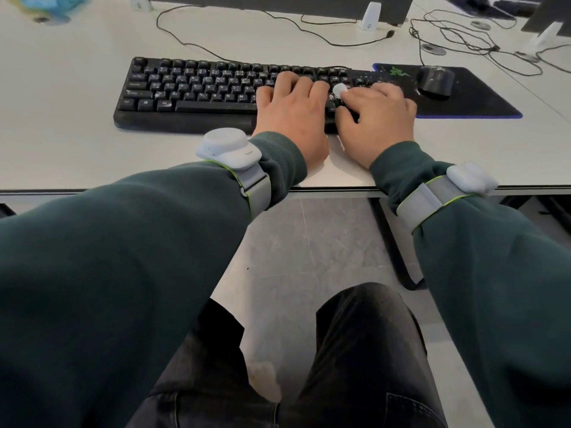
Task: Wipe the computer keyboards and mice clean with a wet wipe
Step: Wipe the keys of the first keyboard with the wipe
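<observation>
A black keyboard (197, 88) lies on the white desk (71, 140), with pale specks on several keys. My left hand (290, 112) rests flat on its right part, fingers spread over the keys. My right hand (375, 118) lies on the keyboard's right end and holds a small wad of white wet wipe (340, 90), which sticks out past its fingers onto the keys. A black mouse (435, 81) sits on a dark mouse pad (469, 100) just right of the keyboard, apart from both hands.
Black cables (309, 29) trail across the desk behind the keyboard. White monitor feet (370, 17) stand at the back. Another dark pad and mouse (479, 3) sit at the far right corner. The desk's front edge (92, 190) runs below my wrists.
</observation>
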